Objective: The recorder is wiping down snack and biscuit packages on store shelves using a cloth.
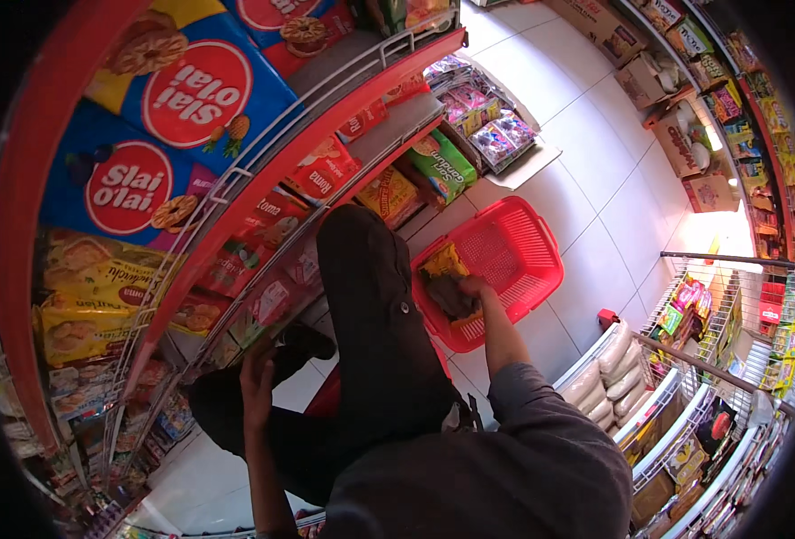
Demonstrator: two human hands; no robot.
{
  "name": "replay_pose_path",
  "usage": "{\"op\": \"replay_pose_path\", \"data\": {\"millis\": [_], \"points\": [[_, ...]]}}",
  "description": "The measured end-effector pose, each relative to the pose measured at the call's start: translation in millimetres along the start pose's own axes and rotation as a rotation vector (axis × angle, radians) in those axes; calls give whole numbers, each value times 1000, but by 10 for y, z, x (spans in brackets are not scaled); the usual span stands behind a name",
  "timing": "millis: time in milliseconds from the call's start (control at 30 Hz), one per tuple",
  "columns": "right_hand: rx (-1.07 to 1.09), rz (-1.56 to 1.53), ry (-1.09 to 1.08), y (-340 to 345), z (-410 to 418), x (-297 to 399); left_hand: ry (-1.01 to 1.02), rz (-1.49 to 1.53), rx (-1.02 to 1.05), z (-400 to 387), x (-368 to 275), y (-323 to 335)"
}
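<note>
A red plastic basket (532, 236) with slotted walls stands on the tiled floor beside my bent knee. My right hand (476, 291) reaches into its near side and grips a bunched dark cloth (450, 298). Under and beside the cloth lies a yellow packet (446, 260), partly covered. My left hand (257, 377) hangs loosely by my other knee, close to the lower shelf, with nothing visible in it. Its fingertips are dim against the dark trousers (370, 323).
On my left rises a red shelf rack (330, 87) with wire rails, stocked with biscuit packs (195, 94). An open carton of small packets (502, 138) sits on the floor ahead. Bagged white goods (603, 384) and wire racks (701, 310) stand at right; cardboard boxes (674, 141) line the far side.
</note>
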State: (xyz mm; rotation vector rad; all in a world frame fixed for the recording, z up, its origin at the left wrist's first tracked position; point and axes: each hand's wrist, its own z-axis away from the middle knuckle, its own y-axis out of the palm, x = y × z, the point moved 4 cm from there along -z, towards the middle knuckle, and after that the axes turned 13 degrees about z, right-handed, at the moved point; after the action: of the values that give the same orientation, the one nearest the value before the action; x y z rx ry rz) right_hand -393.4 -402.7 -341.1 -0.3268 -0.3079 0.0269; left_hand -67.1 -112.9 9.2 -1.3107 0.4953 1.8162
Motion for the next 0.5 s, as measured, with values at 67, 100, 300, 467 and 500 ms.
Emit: {"op": "replay_pose_path", "data": {"millis": [67, 100, 300, 467, 500], "points": [[-156, 110, -2, -1, 37, -273, 22, 46, 38, -54, 14, 71], [-282, 224, -25, 7, 75, -365, 45, 68, 55, -64, 23, 86], [-834, 212, -261, -103, 923, -324, 108, 183, 32, 130, -91, -39], [-1010, 103, -379, -784, 2471, 78, 259, 368, 26, 269, -243, 6], [-1013, 110, -473, -913, 2717, 292, 283, 393, 14, 342, -285, -23]]}}
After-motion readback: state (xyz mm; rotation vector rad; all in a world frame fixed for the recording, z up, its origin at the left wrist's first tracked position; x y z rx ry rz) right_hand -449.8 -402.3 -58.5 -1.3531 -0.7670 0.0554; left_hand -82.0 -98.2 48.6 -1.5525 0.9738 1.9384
